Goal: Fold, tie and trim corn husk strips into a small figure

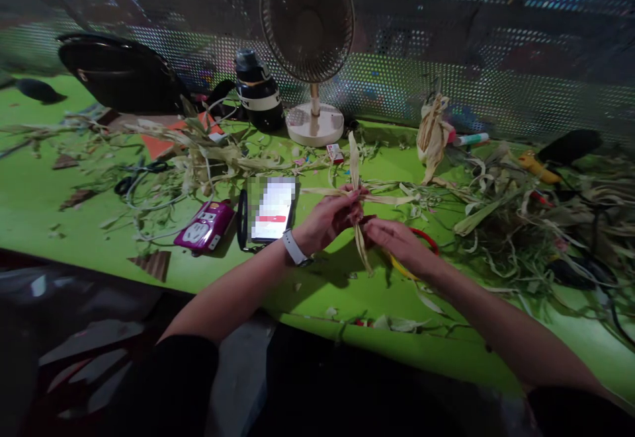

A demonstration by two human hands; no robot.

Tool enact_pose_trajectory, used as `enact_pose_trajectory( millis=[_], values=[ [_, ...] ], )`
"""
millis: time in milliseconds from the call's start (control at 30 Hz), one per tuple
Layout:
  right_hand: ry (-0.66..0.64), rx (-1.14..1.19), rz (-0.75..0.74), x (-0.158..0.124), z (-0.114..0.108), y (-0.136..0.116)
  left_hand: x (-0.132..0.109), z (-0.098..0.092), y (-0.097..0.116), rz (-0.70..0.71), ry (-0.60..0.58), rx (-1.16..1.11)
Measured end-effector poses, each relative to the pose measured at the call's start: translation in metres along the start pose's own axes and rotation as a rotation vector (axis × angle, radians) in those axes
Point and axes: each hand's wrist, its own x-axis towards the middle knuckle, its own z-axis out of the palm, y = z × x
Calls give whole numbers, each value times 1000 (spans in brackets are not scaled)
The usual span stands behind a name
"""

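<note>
Pale, dry corn husk strips [354,159] are crossed over each other in front of me, with ends sticking out up, down, left and right. My left hand [337,215], wearing a white-banded watch, is closed around the crossing point. Close beside it, my right hand [397,242] has its fingers pressed together near the lower husk end; what they pinch is small and dark, and I cannot make it out. Under the right hand lies something with a red curved edge [425,238] and a yellow curved edge [403,269], mostly covered.
Left of my hands are a phone [272,209] and a purple power socket [206,227]. Behind stand a desk fan [315,126], a dark bottle [258,96] and a husk figure [433,136]. Husk piles [516,225] cover the right; scraps litter the green table [317,298].
</note>
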Motion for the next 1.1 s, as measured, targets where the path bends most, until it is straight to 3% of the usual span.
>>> enact_pose_trajectory(
  millis=[167,233,567,867,967,1033,1100],
  values=[
    [270,-74,22,0,-6,3,-1,4,-5,38,24,54],
    [300,-180,-37,0,-6,3,-2,5,-9,59,31,142],
    [273,-186,-62,-7,3,3,1,1,-15,193,-99,622],
    [270,-524,-306,-8,8,7,1,-3,-7,211,-77,665],
    [169,-585,-281,-7,-9,-4,-1,-3,-1,169,-79,546],
    [9,-556,-180,-9,-28,-13,-2,-4,2,106,-120,492],
    [72,-421,-104,-12,-47,-20,-2,-4,3,48,-162,489]
  ],
)
